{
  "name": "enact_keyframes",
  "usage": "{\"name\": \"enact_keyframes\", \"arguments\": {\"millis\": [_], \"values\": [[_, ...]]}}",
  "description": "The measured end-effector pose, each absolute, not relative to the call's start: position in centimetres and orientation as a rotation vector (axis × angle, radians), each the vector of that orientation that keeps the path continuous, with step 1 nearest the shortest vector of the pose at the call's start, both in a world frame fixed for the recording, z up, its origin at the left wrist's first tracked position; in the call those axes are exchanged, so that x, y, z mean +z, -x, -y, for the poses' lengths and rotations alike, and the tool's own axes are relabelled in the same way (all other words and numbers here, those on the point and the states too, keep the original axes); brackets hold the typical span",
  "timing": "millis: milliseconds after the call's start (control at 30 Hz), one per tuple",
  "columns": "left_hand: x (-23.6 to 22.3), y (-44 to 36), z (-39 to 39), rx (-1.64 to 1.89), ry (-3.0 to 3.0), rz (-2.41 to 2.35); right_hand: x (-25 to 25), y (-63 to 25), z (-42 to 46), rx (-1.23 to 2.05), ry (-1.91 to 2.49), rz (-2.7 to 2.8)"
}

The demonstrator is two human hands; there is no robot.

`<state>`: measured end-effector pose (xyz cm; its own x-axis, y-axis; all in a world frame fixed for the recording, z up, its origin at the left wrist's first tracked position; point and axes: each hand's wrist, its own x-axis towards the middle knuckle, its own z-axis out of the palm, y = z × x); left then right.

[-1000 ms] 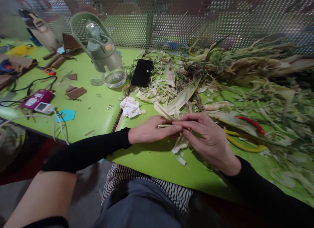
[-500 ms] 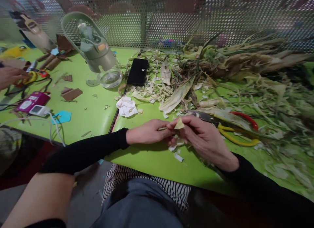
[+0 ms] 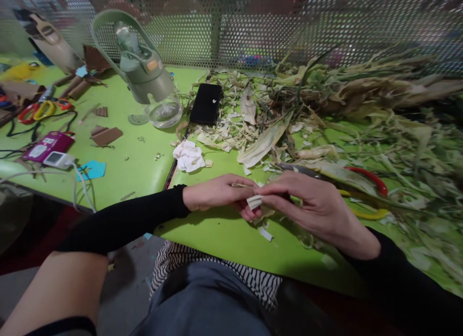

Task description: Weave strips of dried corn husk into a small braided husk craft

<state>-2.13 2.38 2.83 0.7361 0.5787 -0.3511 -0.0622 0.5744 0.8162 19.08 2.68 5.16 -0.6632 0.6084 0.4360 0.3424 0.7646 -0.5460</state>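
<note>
My left hand (image 3: 217,193) and my right hand (image 3: 311,205) meet just above the green table (image 3: 224,234), both in black sleeves. Between their fingertips they pinch a small pale strip of dried husk (image 3: 254,202), rolled or folded at its end. A thin husk sliver (image 3: 240,185) lies across my left fingers. Loose husk scraps (image 3: 265,233) sit on the table right under the hands. Scissors with red and yellow handles (image 3: 365,196) lie just behind my right hand, partly under leaves.
A big heap of dried corn stalks and husks (image 3: 354,99) covers the right and back. A black phone (image 3: 206,103), a crumpled white tissue (image 3: 188,156), a green-framed glass jug (image 3: 148,70), cardboard bits, cables and another pair of scissors (image 3: 39,109) lie left. Perforated metal screen behind.
The long husk leaf held a second ago is gone from my hands; only a short pale strip remains pinched. Another person's hand seen at far left half a second ago has withdrawn.
</note>
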Motion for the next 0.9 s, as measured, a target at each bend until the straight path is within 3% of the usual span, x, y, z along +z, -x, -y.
{"name": "enact_keyframes", "arguments": {"millis": [233,467,900], "values": [[2.9,2.0,-2.6,0.430,-0.672,-0.657,4.9,-19.4,-3.1,0.426,0.670,2.379],[3.3,2.0,-2.7,0.414,-0.661,-0.697,5.1,-20.3,-4.2,0.487,0.514,2.535],[3.4,1.7,-2.1,0.524,-0.903,-0.773,5.8,-19.6,-3.1,0.490,0.884,2.451]]}}
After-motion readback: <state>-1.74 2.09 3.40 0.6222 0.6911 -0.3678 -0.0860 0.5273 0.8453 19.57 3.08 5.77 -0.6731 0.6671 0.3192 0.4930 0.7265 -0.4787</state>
